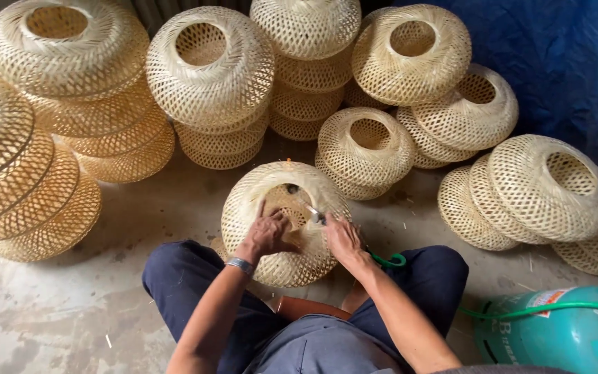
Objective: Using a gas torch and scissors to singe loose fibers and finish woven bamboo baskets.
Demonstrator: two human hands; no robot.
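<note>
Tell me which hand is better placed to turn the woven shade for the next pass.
Left, probably. The left hand lies spread on the woven shade at its opening, free of tools. The right hand grips a metal torch nozzle aimed into that opening.

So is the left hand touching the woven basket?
Touching. The head view shows the left hand resting flat on the rim of the woven basket held between the knees.
</note>
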